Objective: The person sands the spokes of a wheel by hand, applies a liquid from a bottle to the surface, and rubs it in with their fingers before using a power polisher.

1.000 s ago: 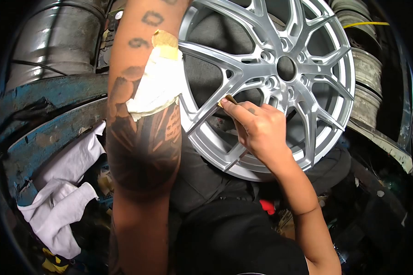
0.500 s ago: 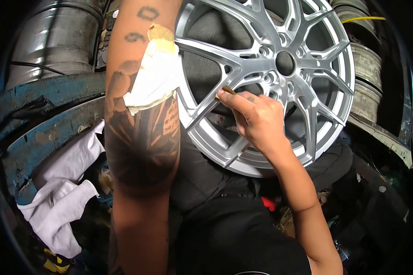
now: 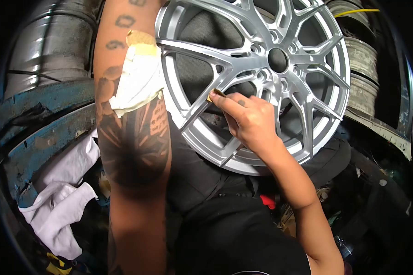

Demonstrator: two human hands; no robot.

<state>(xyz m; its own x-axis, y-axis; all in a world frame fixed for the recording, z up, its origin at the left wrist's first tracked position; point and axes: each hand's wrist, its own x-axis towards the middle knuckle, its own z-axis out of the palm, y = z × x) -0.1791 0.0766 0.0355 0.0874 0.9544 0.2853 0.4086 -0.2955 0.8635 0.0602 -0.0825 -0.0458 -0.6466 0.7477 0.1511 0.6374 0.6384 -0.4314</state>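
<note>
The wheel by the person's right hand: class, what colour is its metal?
Silver; the wheel shows best in the head view, the only one.

Dark fabric [image 3: 195,178] lies beneath the wheel [image 3: 250,63]. Left of the wheel, a white rag [image 3: 62,201] hangs against a blue rail [image 3: 46,103]; right of the wheel, stacked rims [image 3: 360,78] sit above a pale rail [image 3: 381,130].

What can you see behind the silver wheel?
Through the gaps in the silver wheel, a dark grey surface shows. Whatever lies directly behind its spokes or the right hand is covered.
</note>
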